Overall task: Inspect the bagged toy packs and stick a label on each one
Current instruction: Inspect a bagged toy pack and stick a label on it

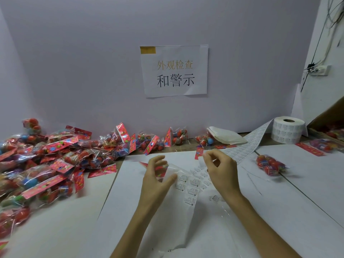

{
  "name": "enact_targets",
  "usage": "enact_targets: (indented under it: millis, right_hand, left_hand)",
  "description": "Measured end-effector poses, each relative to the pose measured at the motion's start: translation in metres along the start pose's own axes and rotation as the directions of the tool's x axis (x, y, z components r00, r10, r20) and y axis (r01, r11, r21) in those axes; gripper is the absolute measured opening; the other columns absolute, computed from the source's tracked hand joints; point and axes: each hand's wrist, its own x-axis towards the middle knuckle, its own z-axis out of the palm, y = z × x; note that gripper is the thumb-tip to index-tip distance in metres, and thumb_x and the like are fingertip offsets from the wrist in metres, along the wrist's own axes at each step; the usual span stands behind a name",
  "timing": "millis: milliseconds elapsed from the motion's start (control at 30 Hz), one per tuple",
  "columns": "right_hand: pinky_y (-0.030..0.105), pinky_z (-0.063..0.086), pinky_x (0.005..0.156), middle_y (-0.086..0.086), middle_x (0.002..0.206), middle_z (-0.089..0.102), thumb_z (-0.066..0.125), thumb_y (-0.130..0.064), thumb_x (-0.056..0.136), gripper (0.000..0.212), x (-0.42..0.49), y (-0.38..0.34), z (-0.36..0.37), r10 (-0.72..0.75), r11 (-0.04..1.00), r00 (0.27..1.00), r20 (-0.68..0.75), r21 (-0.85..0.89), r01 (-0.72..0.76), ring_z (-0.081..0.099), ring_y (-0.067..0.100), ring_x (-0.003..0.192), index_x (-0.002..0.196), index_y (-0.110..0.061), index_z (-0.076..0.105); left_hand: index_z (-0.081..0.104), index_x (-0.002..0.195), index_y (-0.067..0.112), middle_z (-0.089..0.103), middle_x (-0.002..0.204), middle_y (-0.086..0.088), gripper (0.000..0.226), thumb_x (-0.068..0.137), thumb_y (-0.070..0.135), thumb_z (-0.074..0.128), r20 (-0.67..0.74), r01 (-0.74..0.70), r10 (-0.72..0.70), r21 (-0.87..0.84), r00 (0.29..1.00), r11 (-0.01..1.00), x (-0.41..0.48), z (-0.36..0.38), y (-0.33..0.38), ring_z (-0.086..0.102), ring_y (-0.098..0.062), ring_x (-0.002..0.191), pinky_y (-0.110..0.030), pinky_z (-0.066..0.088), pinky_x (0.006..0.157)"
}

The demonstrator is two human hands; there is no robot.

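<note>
My left hand grips a bagged toy pack with a red card header, held just above the table's middle. My right hand hovers to its right with thumb and forefinger pinched on a small white label. Under both hands a strip of printed labels runs from the label roll at the back right. A large pile of bagged toy packs covers the left side. One bagged pack lies alone on the right.
White sheets cover the table. More packs line the back wall under a paper sign. A folded white cloth sits beside the roll. A cardboard box with packs stands at the far right.
</note>
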Motion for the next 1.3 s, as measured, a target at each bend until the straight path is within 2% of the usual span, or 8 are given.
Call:
enact_targets:
  millis: [167, 333, 467, 733, 933, 1067, 1167, 1300]
  right_hand:
    - [0.008, 0.049, 0.057, -0.014, 0.085, 0.068, 0.063, -0.034, 0.098, 0.008, -0.006, -0.007, 0.002, -0.073, 0.997, 0.995, 0.069, -0.006, 0.073, 0.066, 0.005, 0.076, 0.092, -0.030, 0.066]
    - [0.013, 0.054, 0.063, -0.031, 0.089, 0.062, 0.051, -0.061, 0.094, 0.036, -0.012, -0.015, 0.004, -0.217, 0.976, 0.964, 0.155, 0.037, 0.214, 0.065, 0.000, 0.089, 0.097, -0.029, 0.069]
    - [0.014, 0.055, 0.069, -0.043, 0.094, 0.059, 0.048, -0.072, 0.092, 0.042, -0.014, -0.015, 0.008, -0.282, 0.959, 0.932, 0.228, 0.085, 0.269, 0.064, -0.001, 0.094, 0.100, -0.036, 0.069]
    - [0.007, 0.051, 0.070, -0.039, 0.091, 0.058, 0.045, -0.081, 0.087, 0.044, -0.016, -0.017, 0.007, -0.267, 0.963, 0.925, 0.272, 0.120, 0.243, 0.063, -0.002, 0.093, 0.104, -0.044, 0.063]
    - [0.008, 0.052, 0.067, -0.036, 0.095, 0.058, 0.051, -0.074, 0.088, 0.038, -0.014, -0.017, 0.007, -0.215, 0.977, 0.922, 0.322, 0.063, 0.205, 0.062, -0.003, 0.094, 0.108, -0.044, 0.061]
    - [0.015, 0.053, 0.063, -0.029, 0.084, 0.066, 0.063, -0.035, 0.098, 0.007, -0.015, -0.018, 0.010, -0.094, 0.987, 0.939, 0.330, 0.154, 0.044, 0.066, 0.005, 0.077, 0.099, -0.042, 0.065]
    - [0.025, 0.056, 0.064, -0.014, 0.085, 0.071, 0.061, -0.033, 0.099, 0.010, -0.014, -0.024, 0.010, 0.014, 0.953, 0.940, 0.341, 0.280, -0.116, 0.066, 0.016, 0.065, 0.101, -0.029, 0.070]
    - [0.028, 0.057, 0.064, -0.006, 0.082, 0.071, 0.071, -0.029, 0.093, 0.009, -0.017, -0.026, 0.012, 0.060, 0.941, 0.937, 0.345, 0.293, -0.168, 0.067, 0.018, 0.064, 0.097, -0.020, 0.070]
  left_hand:
    - [0.076, 0.094, 0.025, 0.077, 0.088, 0.007, 0.014, 0.097, 0.016, 0.066, 0.137, -0.027, 0.036, -0.069, 0.990, 0.997, -0.002, -0.003, 0.005, 0.073, -0.009, 0.079, -0.015, 0.056, 0.064]
    - [0.078, 0.100, 0.024, 0.078, 0.092, -0.010, 0.050, 0.096, 0.059, 0.042, 0.488, 0.194, -0.152, -0.036, 0.860, 0.980, -0.011, 0.007, 0.014, 0.074, -0.024, 0.069, -0.024, 0.058, 0.059]
    - [0.079, 0.102, 0.018, 0.078, 0.100, -0.010, 0.070, 0.084, 0.069, 0.035, 0.462, 0.372, -0.275, -0.131, 0.843, 0.919, -0.005, 0.009, 0.015, 0.074, -0.023, 0.077, -0.026, 0.057, 0.064]
    - [0.080, 0.107, 0.028, 0.076, 0.112, -0.009, 0.040, 0.088, 0.052, 0.054, 0.400, 0.423, -0.260, -0.403, 0.879, 0.811, -0.001, -0.005, 0.015, 0.075, -0.026, 0.098, -0.030, 0.060, 0.077]
    - [0.068, 0.124, 0.018, 0.074, 0.119, -0.011, 0.053, 0.074, 0.036, 0.071, 0.316, 0.390, -0.237, -0.630, 0.919, 0.671, 0.000, -0.013, 0.012, 0.073, -0.032, 0.107, -0.034, 0.062, 0.078]
    - [0.067, 0.122, 0.023, 0.078, 0.109, 0.000, 0.051, 0.075, 0.042, 0.069, 0.186, 0.230, -0.151, -0.544, 0.971, 0.807, -0.001, -0.016, 0.018, 0.075, -0.022, 0.100, -0.024, 0.061, 0.073]
    - [0.068, 0.123, 0.026, 0.076, 0.115, 0.004, 0.052, 0.076, 0.046, 0.059, 0.174, 0.162, -0.093, -0.441, 0.980, 0.883, -0.004, -0.010, 0.019, 0.074, -0.018, 0.105, -0.024, 0.061, 0.081]
    - [0.069, 0.128, 0.020, 0.074, 0.123, 0.001, 0.048, 0.084, 0.041, 0.070, 0.195, 0.127, -0.059, -0.358, 0.979, 0.925, -0.006, -0.003, 0.016, 0.071, -0.018, 0.113, -0.020, 0.059, 0.081]
